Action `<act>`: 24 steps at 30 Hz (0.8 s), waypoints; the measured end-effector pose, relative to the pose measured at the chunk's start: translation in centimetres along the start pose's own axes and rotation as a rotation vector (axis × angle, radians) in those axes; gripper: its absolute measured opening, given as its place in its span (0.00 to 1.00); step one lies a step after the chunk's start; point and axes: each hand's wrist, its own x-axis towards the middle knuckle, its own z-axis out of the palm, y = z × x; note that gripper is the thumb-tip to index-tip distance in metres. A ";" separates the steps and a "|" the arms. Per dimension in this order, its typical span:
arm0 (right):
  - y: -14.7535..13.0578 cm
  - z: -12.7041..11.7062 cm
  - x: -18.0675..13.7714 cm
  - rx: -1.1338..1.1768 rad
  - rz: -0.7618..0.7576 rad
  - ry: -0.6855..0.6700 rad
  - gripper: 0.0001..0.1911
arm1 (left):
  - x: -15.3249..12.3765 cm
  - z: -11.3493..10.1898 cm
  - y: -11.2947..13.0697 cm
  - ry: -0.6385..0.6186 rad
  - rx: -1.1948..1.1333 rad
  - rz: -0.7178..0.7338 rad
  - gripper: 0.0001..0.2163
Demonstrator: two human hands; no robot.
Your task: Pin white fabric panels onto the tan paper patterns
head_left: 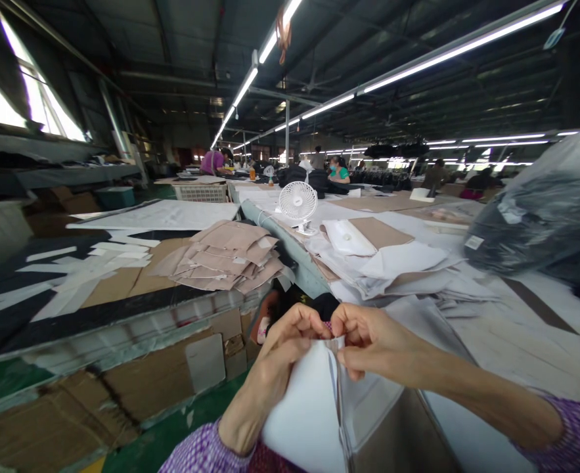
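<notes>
In front of me, my left hand [286, 351] and my right hand [368, 338] pinch the top edge of a white-and-brown fabric piece [303, 408]. A seam or fold runs down its middle, with white cloth on the left and a brown part lower right. My left fingers grip the upper left corner, thumb on the near face. The right fingers press together just across the seam, close to the left ones. Below, the piece hangs toward my lap, and its lower part leaves the frame.
A pile of brown fabric pieces [225, 257] lies on the left table beside white strips [92, 266]. On the right table stand a white fan [298, 201], stacked white cloth [393, 266] and a large plastic-wrapped dark bundle [546, 210]. Other people work farther back.
</notes>
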 end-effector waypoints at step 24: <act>-0.7 0.3 -0.5 -0.095 0.001 0.056 0.12 | -0.6 0.6 0.6 -0.029 0.251 -0.074 0.08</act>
